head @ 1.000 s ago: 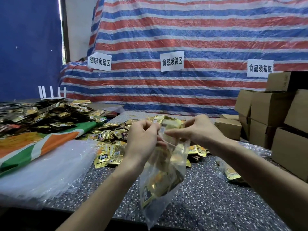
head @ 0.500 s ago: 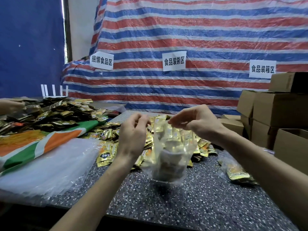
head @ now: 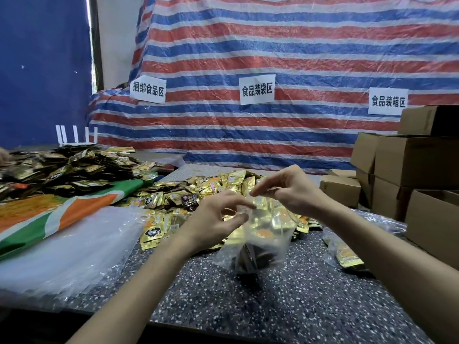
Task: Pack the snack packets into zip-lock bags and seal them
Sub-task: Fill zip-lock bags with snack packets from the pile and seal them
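Your right hand (head: 285, 192) is clamped on the top edge of the zip-lock bag (head: 268, 234), fingertips pressed together on the plastic. Your left hand (head: 216, 219) sits at the bag's upper left corner with thumb and forefinger parted and the other fingers spread. It touches the plastic, but I can't tell if it grips.

The bag is clear, crumpled and motion-blurred. Gold snack packets fill its upper half, with something darker low down. Its bottom rests on the speckled counter (head: 285, 306), just on your side of the loose packet pile (head: 178, 194), with its top leaning back over the pile's near edge.

Left of the pile and nearer you is a stack of empty clear bags (head: 69, 247). Further left of the pile is a darker packet heap (head: 62, 170) on a green and orange sheet. Right of the pile lies a filled bag (head: 345, 254) flat on the counter, with cardboard boxes (head: 409, 165) beyond it. Behind the pile hangs a striped tarp (head: 273, 45).

Versus a second ago: the bag hung low past the counter's near edge, and now it stands back by the pile. Versus half a second ago: the bag is in much the same spot, your hands are closer together so the mouth is narrower, and your left fingers have gone from a pinch to spread.
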`<action>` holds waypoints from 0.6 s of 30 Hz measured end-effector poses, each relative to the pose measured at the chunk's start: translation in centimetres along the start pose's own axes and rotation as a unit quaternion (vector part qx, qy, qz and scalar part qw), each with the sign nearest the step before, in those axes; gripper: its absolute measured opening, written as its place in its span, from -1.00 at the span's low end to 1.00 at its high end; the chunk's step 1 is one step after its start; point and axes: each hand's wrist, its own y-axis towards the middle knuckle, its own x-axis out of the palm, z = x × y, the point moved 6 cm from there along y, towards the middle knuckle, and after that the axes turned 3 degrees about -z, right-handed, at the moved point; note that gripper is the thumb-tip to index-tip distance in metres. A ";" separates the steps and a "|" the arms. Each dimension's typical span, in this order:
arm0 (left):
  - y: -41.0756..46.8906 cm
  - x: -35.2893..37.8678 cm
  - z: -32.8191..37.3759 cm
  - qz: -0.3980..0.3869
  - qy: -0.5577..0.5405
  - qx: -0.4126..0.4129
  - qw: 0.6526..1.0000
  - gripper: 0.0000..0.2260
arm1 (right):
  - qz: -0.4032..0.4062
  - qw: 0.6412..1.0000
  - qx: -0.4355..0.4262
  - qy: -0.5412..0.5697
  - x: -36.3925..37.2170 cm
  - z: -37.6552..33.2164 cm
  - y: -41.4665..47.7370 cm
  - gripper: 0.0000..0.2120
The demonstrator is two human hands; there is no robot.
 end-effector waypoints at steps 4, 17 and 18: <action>0.0 0.4 -0.9 -0.096 0.175 -0.001 0.980 -0.71 | -0.016 0.999 0.006 -0.033 -0.6 0.6 -1.1 -0.49; 2.1 -0.7 3.3 -0.077 0.187 0.046 0.978 -0.94 | -0.193 0.929 -0.085 -0.304 0.9 1.2 -9.1 -0.76; 2.3 -1.0 3.5 -0.071 0.186 0.041 0.979 -0.94 | -0.170 0.924 -0.098 -0.327 0.6 1.2 -9.3 -0.76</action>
